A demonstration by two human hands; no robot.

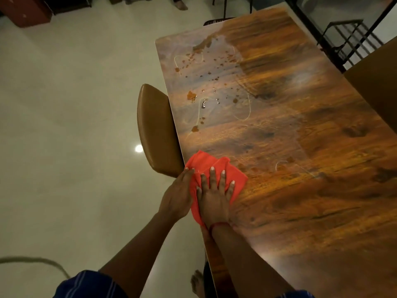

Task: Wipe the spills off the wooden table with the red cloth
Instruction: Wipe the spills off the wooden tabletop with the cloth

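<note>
The red cloth lies flat on the wooden table at its left edge. My right hand presses on the cloth with straight, spread fingers. My left hand sits at the table's edge beside it, fingers straight, touching the cloth's left side. Brown spills with wet drops and streaks spread over the table farther ahead, up to the far left corner. A few smaller smears lie just right of the cloth.
A brown padded chair is pushed against the table's left edge, just beyond my left hand. A black metal chair frame stands at the far right. Pale floor tiles stretch to the left. A bare foot shows below the table.
</note>
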